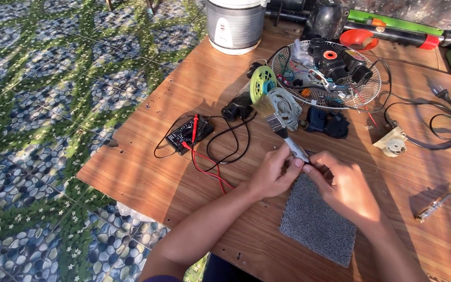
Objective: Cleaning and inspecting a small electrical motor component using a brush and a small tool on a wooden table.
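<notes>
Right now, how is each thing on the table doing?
Paintbrush: held by both hands, bristles up.
Left hand: gripping the brush handle.
Right hand: pinching the handle end.
Grey mat: flat.
Fan guard: off, holding parts.
Meter: lying flat, leads loose.
Screwdriver: lying untouched.

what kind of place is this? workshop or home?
Probably a home or patio repair spot, not a fitted workshop: a plywood table stands on patterned pebble-look floor tiles, a rice cooker sits at its far edge, and a multimeter and fan grille full of parts lie on it.
</notes>
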